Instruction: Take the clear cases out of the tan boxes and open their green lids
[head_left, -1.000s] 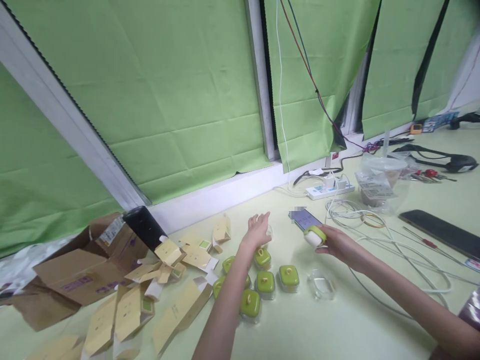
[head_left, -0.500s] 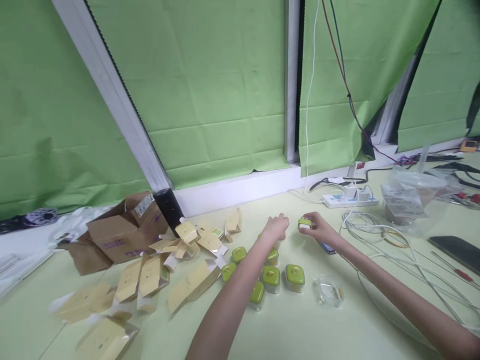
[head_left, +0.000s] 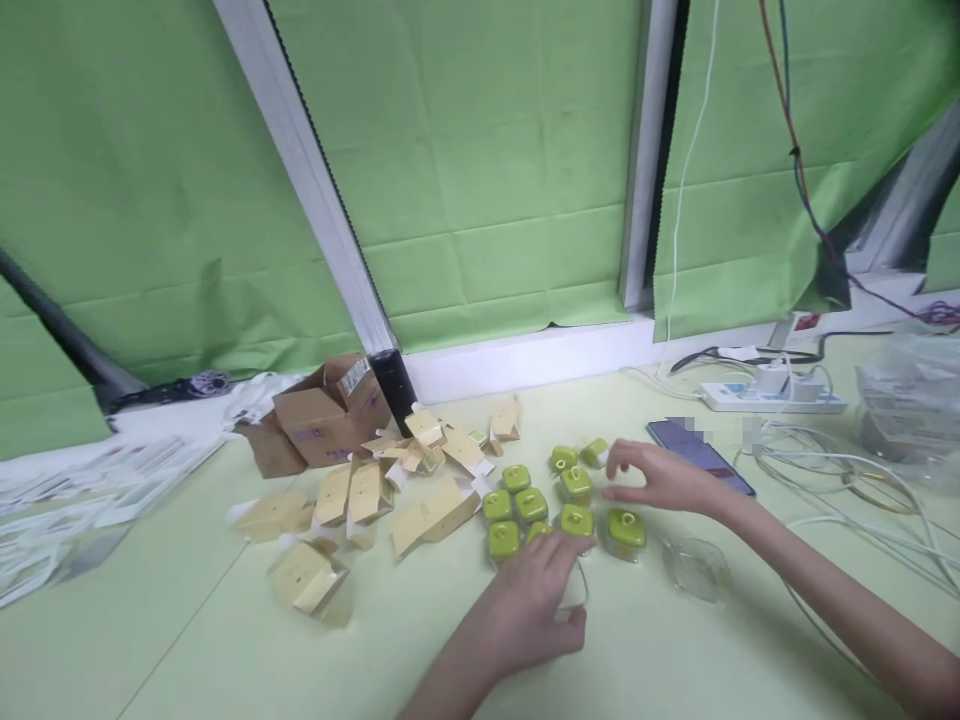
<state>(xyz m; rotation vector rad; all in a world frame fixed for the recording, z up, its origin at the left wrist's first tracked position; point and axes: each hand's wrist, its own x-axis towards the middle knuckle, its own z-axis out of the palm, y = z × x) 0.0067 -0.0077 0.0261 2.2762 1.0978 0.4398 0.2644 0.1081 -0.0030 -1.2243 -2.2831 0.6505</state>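
Observation:
My left hand (head_left: 531, 600) reaches in low at the centre, its thumb and fingers closed around a clear square container (head_left: 574, 588) without a visible lid. The palm hides part of that container and of a green-lidded one (head_left: 538, 532) behind it. My right hand (head_left: 660, 475) has thumb and fingers apart with nothing between them. Just left of its fingertips is a tilted green lid (head_left: 595, 452). Several small clear containers with green lids (head_left: 531, 505) stand grouped between and behind my hands. Another clear container (head_left: 694, 568) lies below my right forearm, without a green lid.
Opened yellow cartons (head_left: 435, 515) are scattered to the left, with a brown cardboard box (head_left: 322, 415) and a black cylinder (head_left: 394, 388) behind. On the right are a phone (head_left: 701, 455), a power strip (head_left: 772, 393), tangled white cables (head_left: 810, 465) and a plastic bag (head_left: 911, 400).
My right hand has let go of the small green-lidded piece. My left hand has drawn back toward me and closed around a clear container. The view has turned left.

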